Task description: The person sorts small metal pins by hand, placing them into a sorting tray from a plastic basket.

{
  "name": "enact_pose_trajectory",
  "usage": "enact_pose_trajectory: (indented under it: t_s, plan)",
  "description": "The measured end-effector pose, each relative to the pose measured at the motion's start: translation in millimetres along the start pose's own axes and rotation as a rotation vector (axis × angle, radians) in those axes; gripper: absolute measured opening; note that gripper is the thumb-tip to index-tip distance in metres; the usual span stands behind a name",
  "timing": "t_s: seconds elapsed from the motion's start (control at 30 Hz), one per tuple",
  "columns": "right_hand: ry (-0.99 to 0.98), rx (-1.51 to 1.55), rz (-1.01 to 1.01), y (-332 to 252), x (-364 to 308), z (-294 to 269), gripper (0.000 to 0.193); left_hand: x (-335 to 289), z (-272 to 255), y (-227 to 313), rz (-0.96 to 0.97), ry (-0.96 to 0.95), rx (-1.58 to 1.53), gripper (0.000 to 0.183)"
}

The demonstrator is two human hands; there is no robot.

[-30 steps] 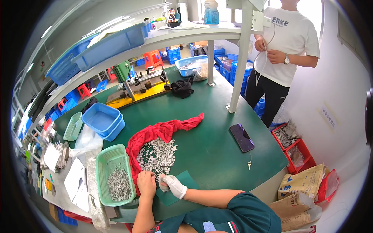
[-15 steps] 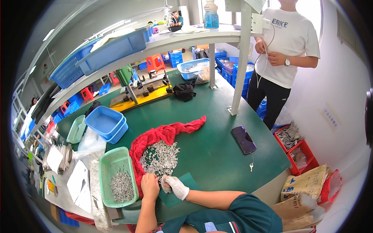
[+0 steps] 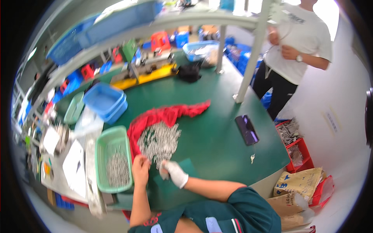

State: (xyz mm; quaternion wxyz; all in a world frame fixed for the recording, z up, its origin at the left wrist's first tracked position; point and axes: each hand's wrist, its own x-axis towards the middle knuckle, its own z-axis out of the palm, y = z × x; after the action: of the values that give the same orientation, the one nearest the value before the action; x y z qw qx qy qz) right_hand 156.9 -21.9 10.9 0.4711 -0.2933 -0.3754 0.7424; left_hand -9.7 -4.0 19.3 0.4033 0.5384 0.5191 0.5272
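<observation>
A pile of small metal pins (image 3: 165,139) lies on the green tabletop, bordered on its far and left sides by a bunched red cloth (image 3: 155,115). My bare left hand (image 3: 140,170) is between the pile and a green plastic basket (image 3: 100,155), its fingers curled together. Inside the basket is a heap of similar metal pins (image 3: 117,171). My right hand (image 3: 175,173), in a white glove, has its fingers pinched at the near edge of the pile, over a green sheet (image 3: 186,165). Blur hides whatever either hand's fingertips hold.
A phone (image 3: 247,130) and a small key (image 3: 252,158) lie to the right. Stacked blue bins (image 3: 105,100) and white papers (image 3: 75,171) are at the left. A shelf post (image 3: 250,58) rises at the far right, near a standing person (image 3: 301,46).
My left hand has moved away from the right hand, toward the basket. The gloved hand remains by the pile. The whole view has shifted and blurred.
</observation>
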Motion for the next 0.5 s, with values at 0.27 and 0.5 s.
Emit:
enact_pose_trajectory:
  t_s: [0.27,0.5]
  plan:
    - [-0.082,0.032,-0.169,-26.0,5.8,-14.0,0.047,-7.2,16.9,59.0,0.085,-0.017,-0.241,0.014]
    - [-0.086,0.059,-0.089,-24.7,-1.9,-2.6,0.052,-31.8,3.2,60.6,0.092,0.012,0.007,0.013]
